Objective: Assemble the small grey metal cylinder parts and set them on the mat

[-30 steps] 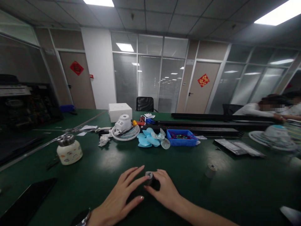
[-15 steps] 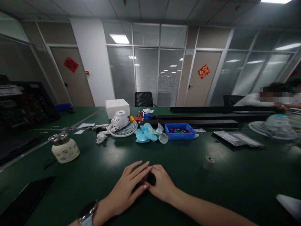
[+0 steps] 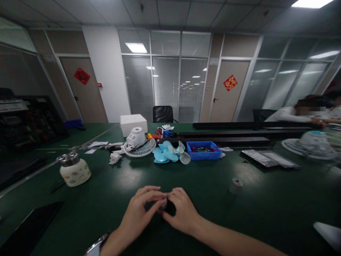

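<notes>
A small dark cylindrical part with a metal end [image 3: 164,203] sits between both my hands, low over the green table [image 3: 202,199]. My right hand [image 3: 183,211] is curled round it from the right. My left hand [image 3: 140,209] bends its fingers onto the metal end from the left, and a watch shows at that wrist. Most of the part is hidden by my fingers.
Ahead lie a white fan grille with motor [image 3: 139,144], light blue fan blades [image 3: 167,153], a blue parts tray [image 3: 204,150] and a white box [image 3: 133,123]. A cream jar [image 3: 74,170] stands left, a small grey spool [image 3: 235,185] right. A co-worker [image 3: 306,113] sits at far right.
My left hand went from lying flat with stretched fingers to curled, its fingertips closing on the small part. The right hand stayed wrapped round it.
</notes>
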Motion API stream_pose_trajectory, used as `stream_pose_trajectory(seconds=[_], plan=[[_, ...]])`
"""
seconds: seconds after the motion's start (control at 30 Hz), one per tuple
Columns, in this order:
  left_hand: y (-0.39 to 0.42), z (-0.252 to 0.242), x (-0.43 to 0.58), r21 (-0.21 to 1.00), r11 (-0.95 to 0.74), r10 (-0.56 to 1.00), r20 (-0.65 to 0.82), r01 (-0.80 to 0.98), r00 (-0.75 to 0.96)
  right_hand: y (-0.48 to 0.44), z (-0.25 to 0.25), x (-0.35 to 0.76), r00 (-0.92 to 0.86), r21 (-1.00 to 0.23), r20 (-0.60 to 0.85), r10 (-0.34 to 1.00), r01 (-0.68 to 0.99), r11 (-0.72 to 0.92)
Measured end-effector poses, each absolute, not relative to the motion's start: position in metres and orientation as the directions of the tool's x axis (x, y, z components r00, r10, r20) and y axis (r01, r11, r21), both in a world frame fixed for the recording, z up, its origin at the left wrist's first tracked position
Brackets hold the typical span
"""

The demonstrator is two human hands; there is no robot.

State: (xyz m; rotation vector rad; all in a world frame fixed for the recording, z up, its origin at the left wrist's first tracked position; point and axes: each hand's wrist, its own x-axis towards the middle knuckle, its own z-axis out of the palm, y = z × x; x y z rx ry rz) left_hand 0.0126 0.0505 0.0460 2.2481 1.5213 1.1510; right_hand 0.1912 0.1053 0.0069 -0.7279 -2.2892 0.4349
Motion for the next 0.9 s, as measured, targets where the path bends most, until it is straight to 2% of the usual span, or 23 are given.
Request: stream_pose_trajectory(seconds=[0.27,0.5,0.6,0.67,0.77,0.9], plan=[[0.049,0.043,0.01,0.547,-0.493,0.806,0.58,0.676,0.119,0.102,0.011,0.191,-0.628,-0.479,0.514,0.584,0.355,0.803],[0.051,0.046,0.007,0.707,-0.482,0.803,0.592,0.518,-0.061,0.1,0.016,0.192,-0.613,-0.536,0.417,0.671,0.43,0.726],[0.059,0.044,-0.007,0.759,-0.396,0.835,0.532,0.516,-0.141,0.101,0.018,0.193,-0.57,-0.587,0.351,0.743,0.484,0.649],[0.065,0.038,-0.016,0.79,-0.304,0.885,0.441,0.533,-0.148,0.101,0.02,0.193,-0.554,-0.619,0.311,0.772,0.499,0.607],[0.07,0.024,-0.026,0.799,-0.229,0.948,0.312,0.556,-0.059,0.102,0.022,0.193,-0.536,-0.659,0.28,0.796,0.496,0.566],[0.071,0.013,-0.031,0.793,-0.22,0.967,0.253,0.569,0.022,0.105,0.021,0.192,-0.52,-0.707,0.266,0.812,0.467,0.531]])
